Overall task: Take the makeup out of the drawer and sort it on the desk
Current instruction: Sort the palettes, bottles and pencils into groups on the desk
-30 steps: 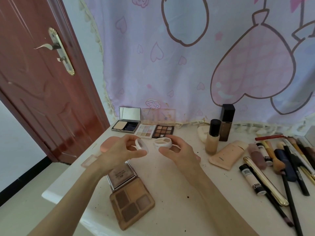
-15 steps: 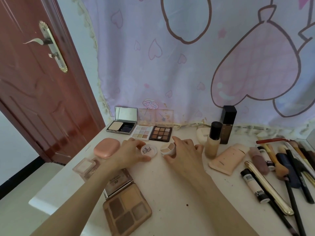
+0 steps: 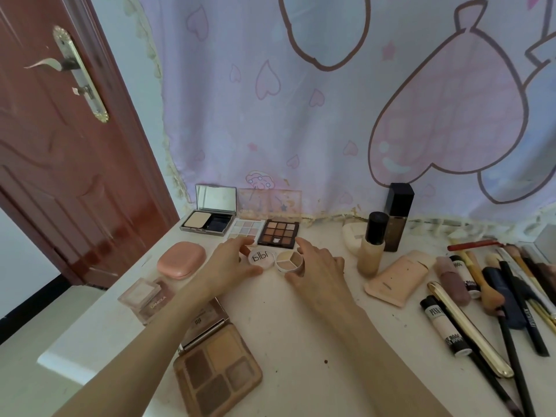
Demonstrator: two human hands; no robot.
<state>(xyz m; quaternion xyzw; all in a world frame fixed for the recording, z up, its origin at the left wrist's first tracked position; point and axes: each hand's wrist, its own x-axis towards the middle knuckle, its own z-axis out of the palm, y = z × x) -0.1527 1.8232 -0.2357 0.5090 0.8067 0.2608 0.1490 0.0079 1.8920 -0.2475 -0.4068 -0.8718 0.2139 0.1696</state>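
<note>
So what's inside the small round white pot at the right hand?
The small round white pot holds three wedges of cream product: pale, beige and brown. The right hand hides its right side and base.

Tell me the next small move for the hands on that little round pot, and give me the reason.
Probably let go of both pieces. The left hand holds the round lid and the right hand the three-shade pot; both seem to lie on the desk, side by side before the dark palette.

Soft, even daylight, faint shadows, mild overall softness, and wide-angle bending at edges.
</note>
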